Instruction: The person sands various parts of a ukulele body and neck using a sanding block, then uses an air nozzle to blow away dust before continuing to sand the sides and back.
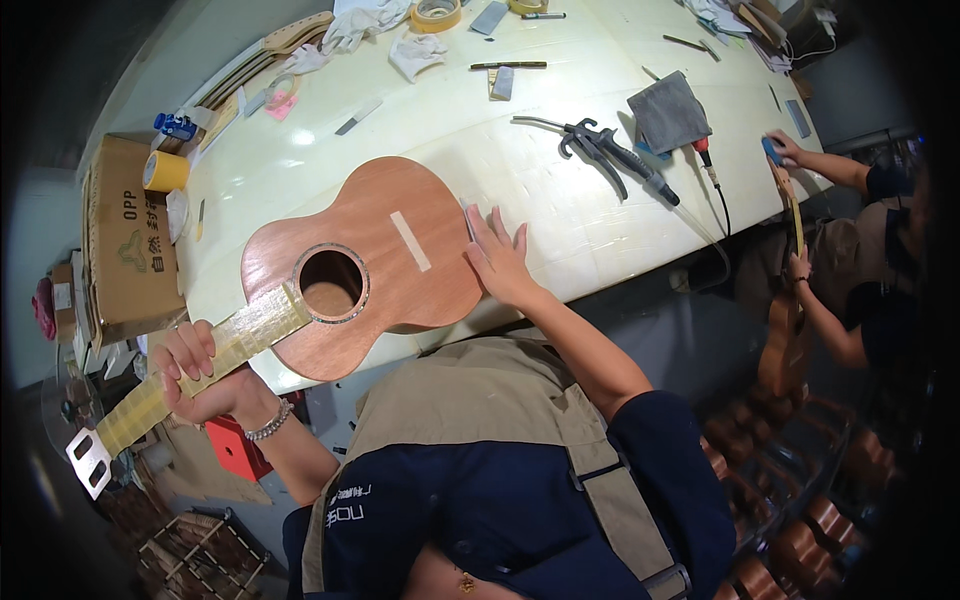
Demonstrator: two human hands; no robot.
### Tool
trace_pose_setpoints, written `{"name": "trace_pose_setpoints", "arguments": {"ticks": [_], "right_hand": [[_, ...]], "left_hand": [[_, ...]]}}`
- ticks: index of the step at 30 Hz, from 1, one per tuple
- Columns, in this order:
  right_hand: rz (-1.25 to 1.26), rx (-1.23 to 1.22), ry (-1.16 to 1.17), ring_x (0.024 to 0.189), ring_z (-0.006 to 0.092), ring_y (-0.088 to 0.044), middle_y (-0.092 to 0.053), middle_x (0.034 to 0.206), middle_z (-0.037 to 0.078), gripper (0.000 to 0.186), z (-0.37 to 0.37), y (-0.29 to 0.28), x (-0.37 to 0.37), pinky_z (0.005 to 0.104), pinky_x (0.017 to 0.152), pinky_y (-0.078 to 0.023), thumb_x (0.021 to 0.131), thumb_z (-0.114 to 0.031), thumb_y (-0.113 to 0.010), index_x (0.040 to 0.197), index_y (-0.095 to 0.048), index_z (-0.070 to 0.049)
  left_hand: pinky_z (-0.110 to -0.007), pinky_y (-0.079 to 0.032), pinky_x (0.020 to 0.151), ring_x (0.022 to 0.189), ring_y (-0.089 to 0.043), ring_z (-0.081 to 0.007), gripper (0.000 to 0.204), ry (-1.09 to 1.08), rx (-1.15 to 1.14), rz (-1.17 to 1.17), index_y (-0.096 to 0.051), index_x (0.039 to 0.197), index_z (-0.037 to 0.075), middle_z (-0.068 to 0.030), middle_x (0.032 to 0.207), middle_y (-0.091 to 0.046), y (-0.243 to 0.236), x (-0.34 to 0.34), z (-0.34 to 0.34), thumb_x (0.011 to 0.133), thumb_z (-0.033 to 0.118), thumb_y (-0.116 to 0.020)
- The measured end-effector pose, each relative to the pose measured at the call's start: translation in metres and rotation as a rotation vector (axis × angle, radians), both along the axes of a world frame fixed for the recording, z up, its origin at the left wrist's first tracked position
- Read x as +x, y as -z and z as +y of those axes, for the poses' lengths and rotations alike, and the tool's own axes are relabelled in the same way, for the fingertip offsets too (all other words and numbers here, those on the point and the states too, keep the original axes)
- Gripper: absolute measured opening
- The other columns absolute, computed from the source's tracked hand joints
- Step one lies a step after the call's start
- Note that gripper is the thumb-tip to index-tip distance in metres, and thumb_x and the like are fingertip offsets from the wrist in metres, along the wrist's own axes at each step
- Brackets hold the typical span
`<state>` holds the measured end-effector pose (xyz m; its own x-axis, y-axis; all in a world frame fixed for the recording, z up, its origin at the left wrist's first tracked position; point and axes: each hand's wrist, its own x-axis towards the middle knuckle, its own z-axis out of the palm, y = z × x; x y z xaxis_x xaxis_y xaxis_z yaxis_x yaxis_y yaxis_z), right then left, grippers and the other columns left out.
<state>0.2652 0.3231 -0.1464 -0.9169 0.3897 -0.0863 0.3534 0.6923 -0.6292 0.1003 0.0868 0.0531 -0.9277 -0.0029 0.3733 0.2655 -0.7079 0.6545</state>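
A brown wooden ukulele body (400, 240) lies face up over the table's near edge, with a round soundhole and a pale strip on its top. Its neck (130, 418) is wrapped in yellowish tape and ends in a white slotted headstock (88, 463). My left hand (195, 372) is closed around the neck. Against the far end of the body rests my right hand (500, 255), fingers stretched and spread. A thin grey piece (468, 217) shows between that hand and the body's edge; I cannot tell what it is.
An air blow gun (605, 155) and a grey pad (670, 112) lie right of the ukulele on the white table (540, 250). Tape rolls, white gloves (415, 55) and small blocks are along the back. A cardboard box (130, 240) stands left. At right, a co-worker handles another ukulele (783, 345).
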Motion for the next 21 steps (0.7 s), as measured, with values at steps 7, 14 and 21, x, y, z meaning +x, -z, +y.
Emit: {"name": "trace_pose_setpoints", "arguments": {"ticks": [7,14,21], "right_hand": [[0.242,0.067,-0.05,0.14,0.0278,-0.013,-0.017,0.151,0.009,0.064,-0.001,-0.011,-0.062,0.0601,0.107,-0.007,0.09,-0.028,-0.044,0.145,-0.017,-0.007],[0.534,-0.083,-0.361,0.138,0.0282,-0.018,-0.024,0.148,0.012,0.058,-0.01,-0.051,-0.113,0.0585,0.108,-0.01,0.091,-0.03,-0.041,0.142,-0.025,-0.005],[0.161,-0.016,-0.069,0.14,0.0301,-0.009,-0.015,0.151,0.016,0.063,0.013,0.018,0.0,0.0586,0.106,0.004,0.094,-0.036,-0.033,0.145,-0.014,-0.005]], "left_hand": [[-0.021,-0.026,0.051,0.047,-0.031,-0.006,0.017,0.116,0.016,0.07,-0.037,0.067,0.015,0.0046,0.055,-0.033,0.002,-0.002,0.005,0.069,0.019,-0.054],[-0.021,-0.027,0.052,0.049,-0.031,-0.0063,0.018,0.153,0.041,0.084,-0.036,0.066,0.016,0.0049,0.056,-0.033,0.001,-0.002,0.009,0.068,0.017,-0.054],[-0.022,-0.025,0.051,0.046,-0.028,-0.0068,0.016,-0.136,-0.05,-0.025,-0.035,0.066,0.015,0.0042,0.055,-0.029,0.003,0.005,0.003,0.072,0.02,-0.05]]}}
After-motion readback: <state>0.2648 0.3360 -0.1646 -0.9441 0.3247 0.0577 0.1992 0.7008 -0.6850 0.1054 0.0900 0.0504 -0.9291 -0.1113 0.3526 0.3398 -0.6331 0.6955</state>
